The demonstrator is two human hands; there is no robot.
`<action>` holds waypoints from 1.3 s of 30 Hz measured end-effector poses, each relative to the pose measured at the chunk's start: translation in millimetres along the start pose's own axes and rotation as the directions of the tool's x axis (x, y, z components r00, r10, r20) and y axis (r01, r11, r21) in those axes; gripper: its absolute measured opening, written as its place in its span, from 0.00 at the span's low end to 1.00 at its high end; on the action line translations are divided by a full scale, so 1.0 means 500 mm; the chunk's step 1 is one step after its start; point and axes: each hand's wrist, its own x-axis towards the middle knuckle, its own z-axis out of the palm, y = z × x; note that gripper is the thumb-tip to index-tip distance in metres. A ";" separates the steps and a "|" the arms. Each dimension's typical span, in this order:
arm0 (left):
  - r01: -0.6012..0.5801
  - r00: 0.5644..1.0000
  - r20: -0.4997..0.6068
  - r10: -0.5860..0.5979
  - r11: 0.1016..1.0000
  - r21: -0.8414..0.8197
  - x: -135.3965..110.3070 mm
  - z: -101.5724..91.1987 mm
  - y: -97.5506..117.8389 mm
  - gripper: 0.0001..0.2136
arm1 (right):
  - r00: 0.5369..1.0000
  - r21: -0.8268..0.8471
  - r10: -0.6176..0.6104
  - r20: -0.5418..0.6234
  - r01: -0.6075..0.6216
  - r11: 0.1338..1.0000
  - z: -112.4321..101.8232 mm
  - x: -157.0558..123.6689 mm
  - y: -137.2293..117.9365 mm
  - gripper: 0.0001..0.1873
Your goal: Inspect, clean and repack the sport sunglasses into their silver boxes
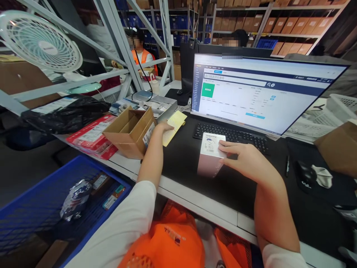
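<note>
My right hand (245, 156) rests at the right side of a small white box (209, 149), with fingertips on its top edge and side. The box stands on the black desk mat in front of the keyboard, a printed label on its top. At the far left of the mat, my left hand (164, 127) is closed on the edge of some yellow paper slips (176, 123); part of its fingers is hidden. Close to my left forearm stands an open brown cardboard box (129, 139).
A monitor (237, 89) and black keyboard (228, 133) stand behind the white box. To the right lie a pen (287, 165) and a mouse (305, 173). A blue crate (92, 163) with packages sits below left, near red parcels (93, 136). Two people are beyond the desk.
</note>
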 end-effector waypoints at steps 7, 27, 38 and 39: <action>-0.021 1.000 -0.002 0.021 0.991 0.132 -0.006 0.049 0.022 0.51 | 0.999 0.038 -0.028 -0.018 0.029 0.999 0.003 -0.002 0.001 0.19; -0.144 0.981 -0.119 0.153 0.986 0.083 -0.089 0.038 0.108 0.34 | 0.996 0.101 -0.064 -0.055 0.069 0.992 -0.011 -0.016 0.004 0.21; -0.900 0.265 0.439 0.859 0.383 -0.206 -0.422 -0.017 0.235 0.43 | 0.994 0.065 0.037 -0.101 -0.031 0.997 -0.037 -0.030 0.028 0.24; -0.904 0.306 0.463 0.832 0.406 -0.132 -0.438 -0.011 0.236 0.46 | 0.994 0.065 0.046 -0.097 -0.040 0.997 -0.037 -0.030 0.029 0.24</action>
